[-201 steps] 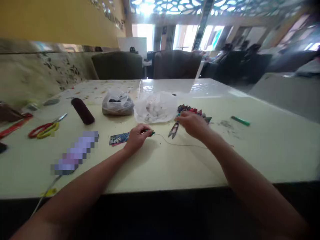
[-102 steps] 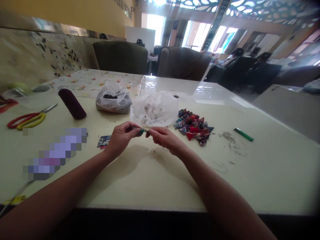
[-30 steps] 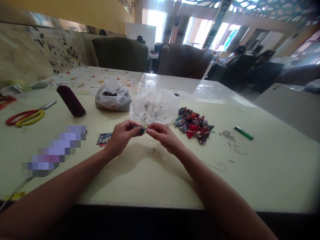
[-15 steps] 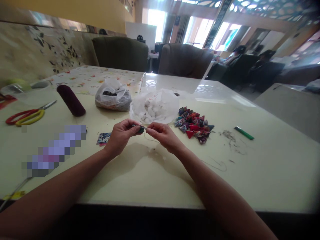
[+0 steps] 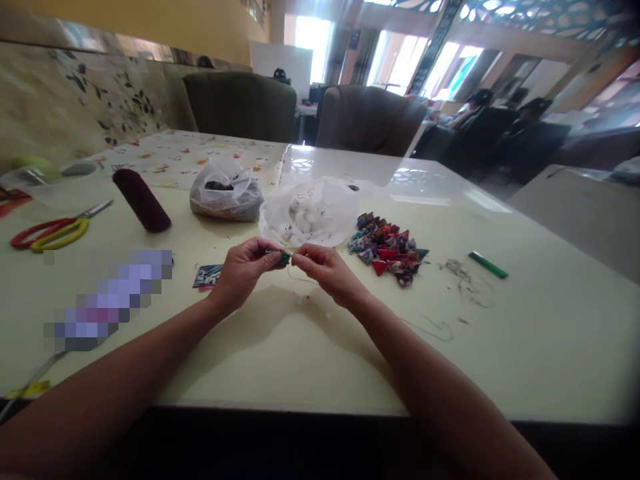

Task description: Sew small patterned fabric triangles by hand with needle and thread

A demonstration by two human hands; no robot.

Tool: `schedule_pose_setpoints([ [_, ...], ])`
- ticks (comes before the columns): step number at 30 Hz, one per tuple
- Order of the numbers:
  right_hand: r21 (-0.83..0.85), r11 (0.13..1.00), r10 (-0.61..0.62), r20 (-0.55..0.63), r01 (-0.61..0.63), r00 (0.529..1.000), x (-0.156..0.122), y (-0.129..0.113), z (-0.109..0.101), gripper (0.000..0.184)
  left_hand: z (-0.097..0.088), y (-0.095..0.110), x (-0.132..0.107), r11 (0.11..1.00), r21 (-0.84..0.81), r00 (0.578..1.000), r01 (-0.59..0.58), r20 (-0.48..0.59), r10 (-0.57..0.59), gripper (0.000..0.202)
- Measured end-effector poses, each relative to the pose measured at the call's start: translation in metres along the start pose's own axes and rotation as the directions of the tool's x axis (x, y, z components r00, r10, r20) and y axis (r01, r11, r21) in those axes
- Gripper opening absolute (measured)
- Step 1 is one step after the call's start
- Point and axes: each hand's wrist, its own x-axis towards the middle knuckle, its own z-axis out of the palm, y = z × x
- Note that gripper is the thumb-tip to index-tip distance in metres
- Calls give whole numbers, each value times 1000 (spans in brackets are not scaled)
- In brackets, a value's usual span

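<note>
My left hand (image 5: 246, 268) pinches a small dark green piece of cloth (image 5: 284, 257) between thumb and fingers. Close against the cloth's right end, my right hand (image 5: 320, 265) is closed in a pinch; what its fingertips hold is too small to make out. A pale thread (image 5: 300, 277) hangs in a loop below the fingertips. Under the left wrist lies a blue-and-white patterned cloth piece (image 5: 205, 275) with a pink edge. To the right is a pile of small stuffed cloth triangles (image 5: 387, 250) in red, blue and purple prints.
Behind my hands stand an open white bag of stuffing (image 5: 317, 213) and a tied plastic bag (image 5: 225, 197). At left are a dark maroon thread spool (image 5: 143, 200), scissors (image 5: 60, 233) and a blurred-out item (image 5: 113, 300). Thread scraps (image 5: 463, 277) and a green tool (image 5: 489, 265) lie right.
Both hands stay almost in place. The thin shiny line between the fingertips no longer shows, and more of the green cloth is visible beside the left thumb.
</note>
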Motion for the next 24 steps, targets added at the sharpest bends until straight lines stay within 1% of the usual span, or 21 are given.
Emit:
schedule_pose_setpoints([
  [4, -43, 998, -38, -5, 38, 999, 1, 2, -1, 36, 0, 0, 0, 1000, 0, 1000, 3, 1, -3, 32],
  [7, -54, 998, -41, -15, 40, 999, 1, 3, -1, 34, 0, 1, 0, 1000, 11, 1000, -1, 6, 1, 30],
  [12, -41, 999, -4, -18, 3, 1000, 0, 0, 1, 37, 1, 1, 0, 1000, 6, 1000, -13, 10, 12, 29],
  [16, -12, 1000, -4, 0, 4, 1000, -1, -2, 1, 41, 1, 1, 0, 1000, -8, 1000, -2, 12, 2, 31],
  [21, -104, 993, -55, -3, 54, 999, 1, 0, -1, 41, 0, -1, 0, 1000, -8, 1000, 17, 22, -17, 32],
  [24, -144, 988, -62, -26, 57, 998, 1, 1, -1, 40, 1, -1, 0, 1000, -14, 999, 22, 30, -21, 31],
])
